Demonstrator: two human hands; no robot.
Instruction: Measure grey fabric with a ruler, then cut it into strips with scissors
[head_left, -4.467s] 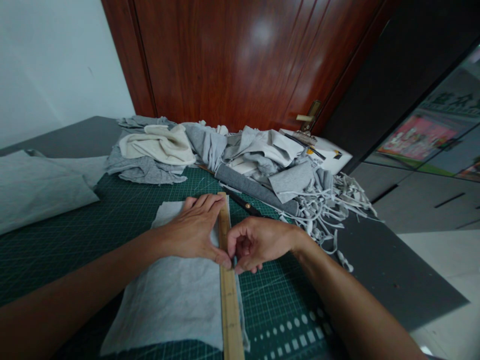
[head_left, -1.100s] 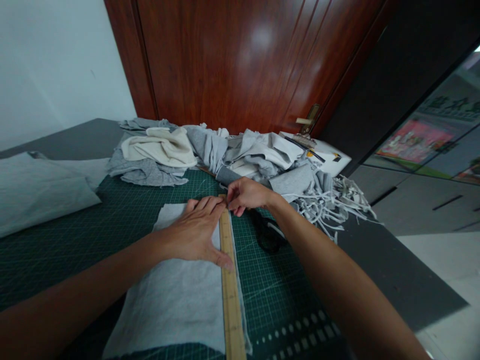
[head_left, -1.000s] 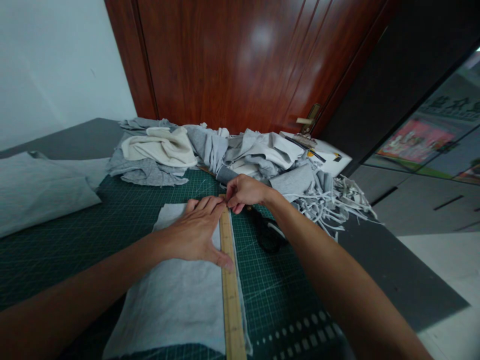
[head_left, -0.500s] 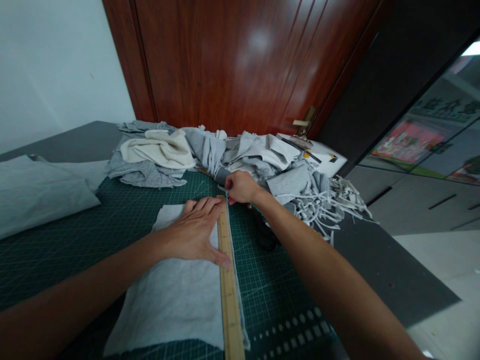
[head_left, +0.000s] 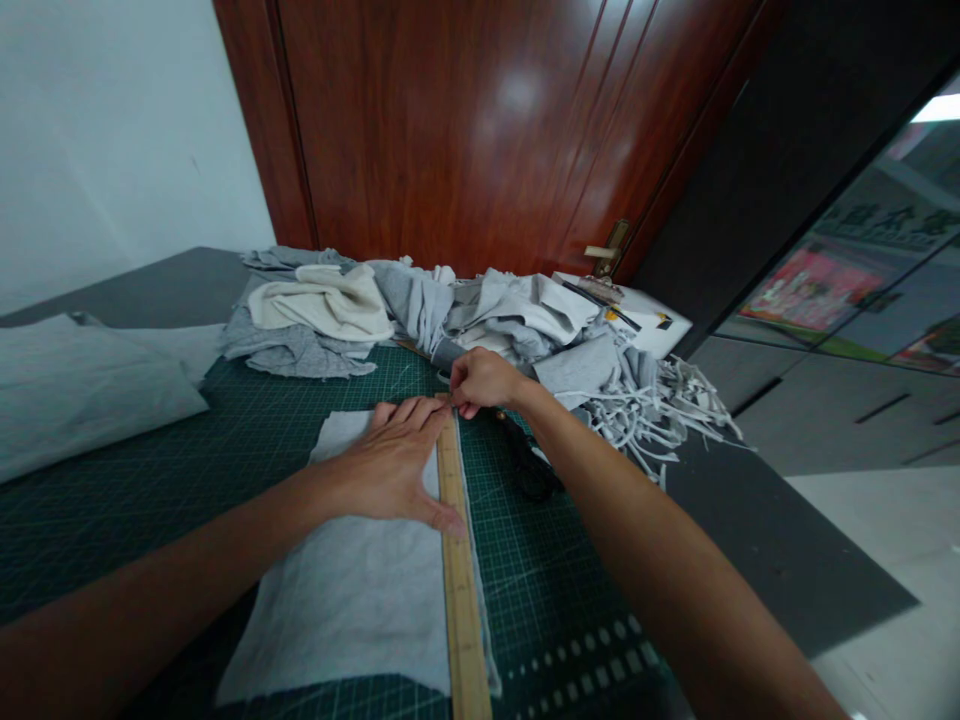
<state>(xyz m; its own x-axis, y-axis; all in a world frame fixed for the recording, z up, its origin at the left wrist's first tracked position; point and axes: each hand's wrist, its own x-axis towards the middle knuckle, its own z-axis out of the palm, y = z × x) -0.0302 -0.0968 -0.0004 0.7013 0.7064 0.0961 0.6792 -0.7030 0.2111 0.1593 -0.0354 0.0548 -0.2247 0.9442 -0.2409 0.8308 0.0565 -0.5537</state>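
A piece of light grey cloth [head_left: 352, 610] lies flat on a green gridded cutting mat [head_left: 555, 570]. Along its right side runs a wooden ruler [head_left: 463, 610], with a narrow margin of cloth showing beyond it. My left hand [head_left: 394, 465] is spread flat over cloth and ruler, thumb and fingertips pressing on the wood. At the ruler's far end, my right hand [head_left: 484, 382] is closed in a pinch beside the left fingertips. What sits between its fingers is too small and hidden to make out.
Heaped grey fabric [head_left: 517, 305] and a cream cloth [head_left: 322, 303] line the back. Thin fabric strips [head_left: 637, 420] pile at the right, near a black coiled object [head_left: 534, 475]. More pale cloth [head_left: 90, 385] lies left. A wooden door [head_left: 465, 140] stands behind.
My right hand has turned slightly at the ruler's far end, and the pale blue bit seen at its fingertips no longer shows. My left hand stays pressed in place.
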